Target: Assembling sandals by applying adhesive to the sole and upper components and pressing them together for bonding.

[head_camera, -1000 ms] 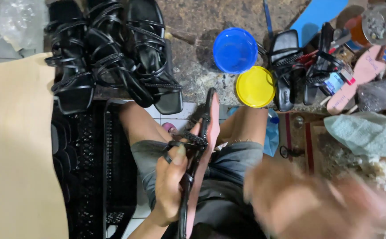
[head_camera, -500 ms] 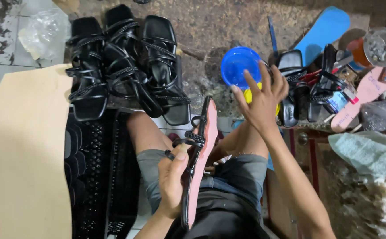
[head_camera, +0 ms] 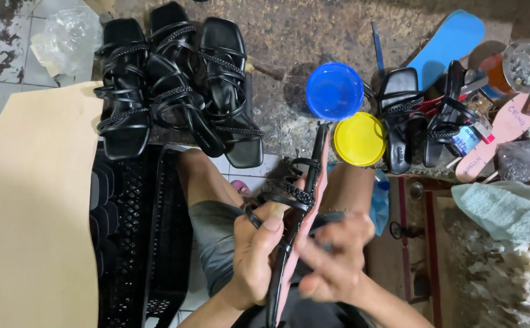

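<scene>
Sandal in hand: a black strappy sandal (head_camera: 298,225) with a pinkish underside, held edge-on over the person's lap, toe pointing to 12 o'clock, at the lower centre of the view.
Left hand (head_camera: 254,258): wrapped around the sandal's straps from the 9 o'clock side, thumb on top; its grip is closed on the sandal.
Right hand (head_camera: 337,258): pressed against the sandal's sole side from 3 o'clock, blurred; fingers curled against it, though how tightly they clasp it I cannot tell.
Finished sandals (head_camera: 177,85): a row of black strappy ones on the floor at 11 o'clock, lying close together and overlapping.
Blue bowl (head_camera: 335,91): at 12 o'clock beyond the sandal's toe, touching the yellow lid (head_camera: 359,138) at 1 o'clock.
More black sandals (head_camera: 420,115): at 2 o'clock, just right of the lid.
Blue insole (head_camera: 447,39): far at 1 o'clock.
Tan sheet (head_camera: 31,212): at 9 o'clock, beside a black crate (head_camera: 137,237).
</scene>
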